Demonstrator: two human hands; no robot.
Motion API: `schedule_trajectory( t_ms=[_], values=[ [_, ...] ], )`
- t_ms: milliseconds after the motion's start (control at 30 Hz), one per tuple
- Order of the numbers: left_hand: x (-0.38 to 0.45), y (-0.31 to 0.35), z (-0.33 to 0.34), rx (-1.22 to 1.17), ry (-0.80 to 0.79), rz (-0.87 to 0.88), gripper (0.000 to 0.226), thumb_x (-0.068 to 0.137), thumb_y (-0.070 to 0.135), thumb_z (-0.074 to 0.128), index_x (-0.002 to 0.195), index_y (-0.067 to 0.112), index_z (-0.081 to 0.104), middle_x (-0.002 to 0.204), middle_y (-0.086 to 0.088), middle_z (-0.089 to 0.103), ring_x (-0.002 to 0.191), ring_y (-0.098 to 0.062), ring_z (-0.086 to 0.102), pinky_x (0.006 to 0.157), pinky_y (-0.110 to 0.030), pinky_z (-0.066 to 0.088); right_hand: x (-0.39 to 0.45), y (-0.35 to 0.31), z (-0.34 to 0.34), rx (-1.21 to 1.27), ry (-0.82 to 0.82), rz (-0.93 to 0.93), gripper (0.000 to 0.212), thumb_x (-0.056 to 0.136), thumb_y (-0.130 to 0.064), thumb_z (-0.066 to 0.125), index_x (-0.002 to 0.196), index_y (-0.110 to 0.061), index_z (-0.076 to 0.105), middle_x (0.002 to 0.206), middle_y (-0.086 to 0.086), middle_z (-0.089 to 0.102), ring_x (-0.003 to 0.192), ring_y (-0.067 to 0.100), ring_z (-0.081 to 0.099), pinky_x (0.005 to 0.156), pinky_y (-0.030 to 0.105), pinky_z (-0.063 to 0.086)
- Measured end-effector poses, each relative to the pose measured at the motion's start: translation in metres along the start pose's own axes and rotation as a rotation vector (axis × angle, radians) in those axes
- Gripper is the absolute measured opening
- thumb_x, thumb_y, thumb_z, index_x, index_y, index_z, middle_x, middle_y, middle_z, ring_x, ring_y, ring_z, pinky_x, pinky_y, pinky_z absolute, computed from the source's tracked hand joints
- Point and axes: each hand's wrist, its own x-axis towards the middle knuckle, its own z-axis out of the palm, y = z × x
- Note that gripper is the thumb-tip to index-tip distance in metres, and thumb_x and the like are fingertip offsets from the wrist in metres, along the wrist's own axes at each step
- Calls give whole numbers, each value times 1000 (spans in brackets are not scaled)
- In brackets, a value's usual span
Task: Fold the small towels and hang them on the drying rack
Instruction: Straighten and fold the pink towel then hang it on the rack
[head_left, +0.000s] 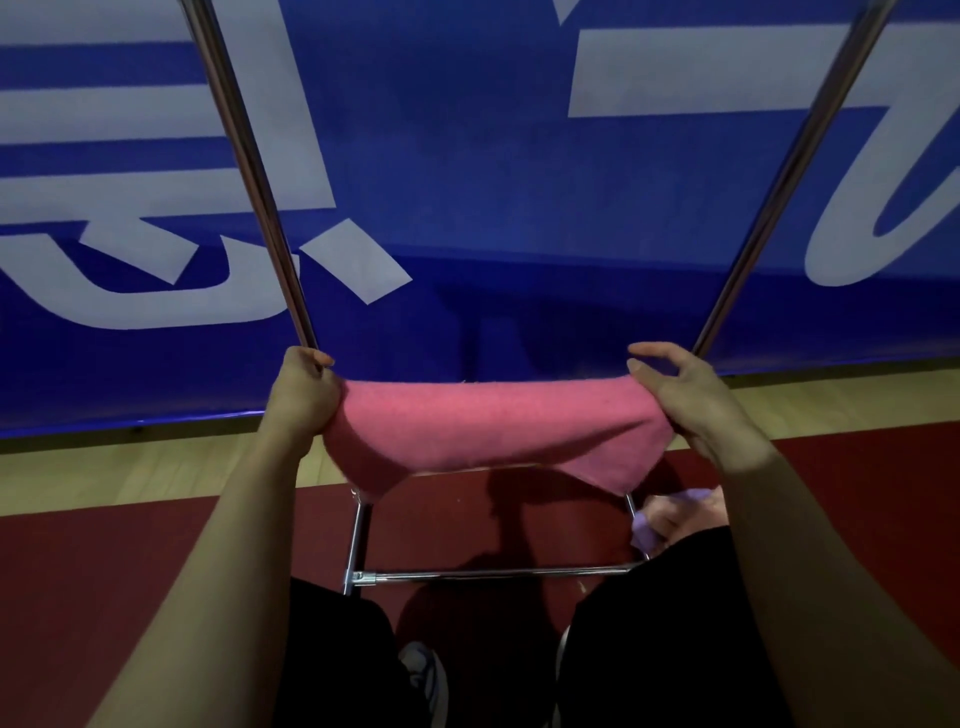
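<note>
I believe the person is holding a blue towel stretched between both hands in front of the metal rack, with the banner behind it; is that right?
Not quite: the towel is pink, not blue, as the head view shows. The rest holds: the left hand and right hand grip its two ends, stretching it in front of the metal rack, with the blue banner behind.

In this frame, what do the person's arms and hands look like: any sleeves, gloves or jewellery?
Both forearms are bare up to the frame edge, no sleeves showing. The left hand and right hand wear no gloves; no rings, watch or bracelet are visible. Fingers show short, unpainted nails.
</note>
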Motion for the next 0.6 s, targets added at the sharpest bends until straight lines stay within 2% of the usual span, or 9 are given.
schedule_trajectory(
  t_ms=[67,133,167,233,367,500,600],
  values=[
    [2,-4,-1,92,-75,-35,12,105,10,51,117,14,54,113,-20,61,86,-29,58,63,-37,49,6,6,-1,-115,49,12,11,96,-37,69,105,-34,75,110,2,74,102,20,67,94,37,55],
    [2,-8,-1,189,-206,-94,11,102,7,57,109,10,65,111,-25,65,84,-33,60,69,-44,56,8,6,0,-218,92,54,19,95,-49,64,92,-34,76,109,-4,74,108,22,66,103,42,51],
    [1,-10,-1,226,-252,-118,12,101,7,60,108,8,70,110,-25,67,84,-33,62,73,-47,58,8,6,0,-252,109,67,29,95,-56,60,85,-34,76,105,-3,75,107,24,67,103,44,51],
    [0,-11,-3,282,-265,-128,16,100,12,64,109,6,75,106,-22,69,79,-31,63,67,-41,57,6,1,2,-288,133,83,43,97,-62,51,75,-34,74,99,0,76,102,25,68,101,44,51],
    [0,-10,-8,366,-267,-147,20,97,23,70,102,5,78,98,-21,71,66,-26,58,52,-30,46,-6,-9,3,-246,161,45,53,100,-65,43,82,-28,76,92,-3,70,93,21,62,93,38,49],
    [-1,-13,-12,422,-332,-130,22,103,29,63,92,15,76,84,-16,67,57,-20,50,49,-27,40,-12,-11,4,-39,105,-51,44,92,-60,63,85,-19,79,84,2,76,79,14,67,75,31,50],
    [-3,-12,-17,367,-284,-88,39,105,44,56,82,20,76,74,-12,63,60,-21,51,53,-28,43,-14,-13,1,148,-75,-38,21,95,-36,70,102,-19,79,97,1,79,91,16,73,74,26,55]
  ],
)
